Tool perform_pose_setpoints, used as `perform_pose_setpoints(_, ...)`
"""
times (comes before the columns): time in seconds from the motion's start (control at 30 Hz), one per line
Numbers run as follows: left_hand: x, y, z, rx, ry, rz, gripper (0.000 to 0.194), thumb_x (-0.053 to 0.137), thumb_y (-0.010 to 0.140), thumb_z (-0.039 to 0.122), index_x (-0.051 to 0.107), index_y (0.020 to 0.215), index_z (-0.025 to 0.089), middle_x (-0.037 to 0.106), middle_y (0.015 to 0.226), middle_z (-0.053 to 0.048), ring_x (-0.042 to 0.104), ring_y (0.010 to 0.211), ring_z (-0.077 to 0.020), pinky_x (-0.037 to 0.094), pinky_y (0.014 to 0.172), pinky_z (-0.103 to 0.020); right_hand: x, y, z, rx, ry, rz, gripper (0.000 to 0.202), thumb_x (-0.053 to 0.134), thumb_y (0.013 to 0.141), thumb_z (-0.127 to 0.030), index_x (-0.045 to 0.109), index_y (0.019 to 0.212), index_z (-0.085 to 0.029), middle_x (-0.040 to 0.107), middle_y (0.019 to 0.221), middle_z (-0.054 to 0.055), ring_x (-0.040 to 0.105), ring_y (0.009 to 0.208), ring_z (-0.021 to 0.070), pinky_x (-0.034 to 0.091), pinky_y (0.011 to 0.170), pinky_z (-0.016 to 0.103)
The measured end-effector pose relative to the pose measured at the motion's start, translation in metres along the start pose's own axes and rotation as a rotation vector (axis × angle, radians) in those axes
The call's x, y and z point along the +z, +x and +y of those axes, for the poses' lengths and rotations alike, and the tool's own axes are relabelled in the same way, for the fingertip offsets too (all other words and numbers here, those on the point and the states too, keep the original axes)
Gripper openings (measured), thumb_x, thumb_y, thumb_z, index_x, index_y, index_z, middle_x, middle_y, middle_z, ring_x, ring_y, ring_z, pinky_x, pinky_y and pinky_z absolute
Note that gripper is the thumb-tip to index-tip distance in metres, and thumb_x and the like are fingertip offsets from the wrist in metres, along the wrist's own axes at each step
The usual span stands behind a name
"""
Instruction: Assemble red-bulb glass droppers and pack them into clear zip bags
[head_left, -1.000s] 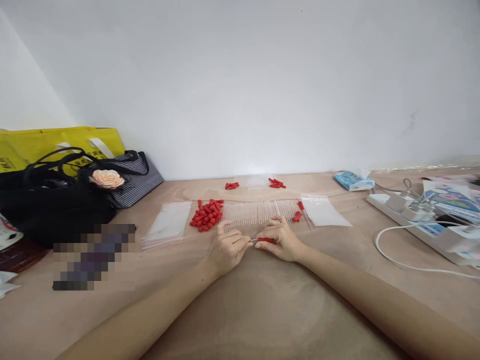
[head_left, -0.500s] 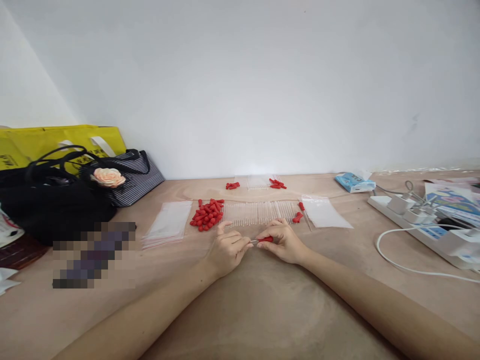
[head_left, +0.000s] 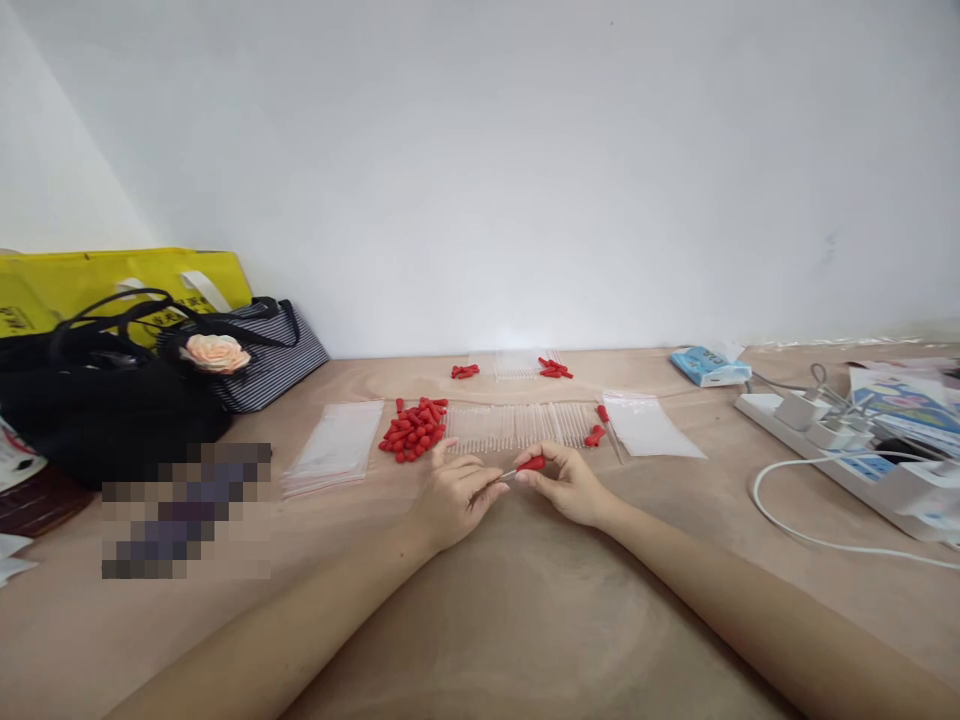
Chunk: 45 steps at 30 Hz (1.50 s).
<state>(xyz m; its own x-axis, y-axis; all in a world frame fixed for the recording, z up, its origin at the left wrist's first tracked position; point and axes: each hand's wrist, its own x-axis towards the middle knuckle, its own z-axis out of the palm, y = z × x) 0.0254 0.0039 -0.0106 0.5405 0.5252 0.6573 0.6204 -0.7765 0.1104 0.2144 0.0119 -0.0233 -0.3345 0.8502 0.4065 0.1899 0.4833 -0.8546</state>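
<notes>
In front of me, my left hand (head_left: pixel 459 497) pinches a thin glass dropper tube (head_left: pixel 508 475) between thumb and fingers. A red rubber bulb (head_left: pixel 531 464) sits at the tube's right end, tilted up slightly. My right hand (head_left: pixel 566 485) has its fingers closed around that bulb, with the thumb near the joint. Just beyond the hands lies a long row of clear glass tubes (head_left: pixel 517 425), side by side. A heap of red rubber bulbs (head_left: pixel 412 428) is at the row's left end, and a few red bulbs (head_left: pixel 595 436) lie at its right end.
Clear plastic bags (head_left: pixel 335 443) lie left of the heap, another plastic bag (head_left: pixel 654 425) to the right. Smaller groups of red bulbs (head_left: pixel 555 367) are near the wall. A tissue pack (head_left: pixel 709 366) and a power strip (head_left: pixel 840 455) with cables are at right; bags (head_left: pixel 97 410) stand at left.
The bulb and tube have tipped upward at the right end. My right thumb has shifted left and down toward the tube, leaving more of the bulb showing. My left hand has barely moved.
</notes>
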Motion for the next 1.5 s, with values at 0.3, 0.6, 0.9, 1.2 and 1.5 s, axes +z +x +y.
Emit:
perform_pose_setpoints(0.3, -0.005, 0.0, -0.002, -0.124, 0.008, -0.018, 0.026, 0.055, 0.076, 0.034, 0.058, 0.098, 0.019, 0.067, 0.088, -0.004, 0.059, 0.084, -0.0195, 0.027, 0.091, -0.043, -0.052, 0.029, -0.008, 0.115, 0.109, 0.199, 0.04, 0.057, 0.071, -0.035, 0.047, 0.108, -0.022, 0.052, 0.069, -0.003, 0.053, 0.07, 0.0132, 0.042, 0.065, 0.027)
perform_pose_setpoints(0.6, -0.003, 0.0, -0.001, -0.155, 0.014, -0.117, 0.015, 0.053, 0.077, 0.025, 0.059, 0.09, 0.022, 0.066, 0.089, -0.002, 0.057, 0.086, -0.0192, 0.023, 0.091, -0.045, -0.163, 0.04, 0.027, 0.429, -0.584, 0.079, 0.03, 0.047, 0.073, -0.026, 0.061, 0.098, -0.016, 0.065, 0.082, 0.006, 0.058, 0.072, 0.0162, 0.042, 0.064, 0.027)
perform_pose_setpoints(0.9, -0.004, 0.0, 0.0, -0.169, 0.017, -0.144, 0.008, 0.054, 0.077, 0.023, 0.06, 0.082, 0.022, 0.066, 0.085, 0.0, 0.056, 0.085, -0.0181, 0.021, 0.091, -0.045, -0.123, 0.044, 0.046, 0.411, -1.055, 0.08, 0.04, 0.045, 0.077, -0.038, 0.053, 0.112, -0.021, 0.067, 0.081, 0.005, 0.058, 0.083, 0.0238, 0.038, 0.074, 0.037)
perform_pose_setpoints(1.2, -0.001, 0.001, -0.002, -0.227, 0.072, -0.095, 0.006, 0.055, 0.075, 0.022, 0.061, 0.074, 0.02, 0.061, 0.08, -0.001, 0.051, 0.08, -0.0186, 0.03, 0.076, -0.038, -0.132, 0.032, 0.03, 0.126, -0.767, -0.279, 0.027, 0.058, 0.068, -0.044, 0.062, 0.08, -0.02, 0.062, 0.076, 0.002, 0.055, 0.074, 0.0161, 0.038, 0.068, 0.027)
perform_pose_setpoints(1.5, 0.012, 0.018, -0.008, -0.37, 0.166, -0.068, 0.005, 0.055, 0.073, 0.023, 0.059, 0.071, 0.02, 0.058, 0.081, -0.004, 0.049, 0.083, -0.0225, 0.031, 0.074, -0.04, -0.12, 0.027, 0.016, -0.015, -0.773, -0.325, 0.009, 0.055, 0.073, -0.027, 0.06, 0.07, -0.019, 0.057, 0.073, 0.003, 0.052, 0.076, 0.0173, 0.039, 0.07, 0.03)
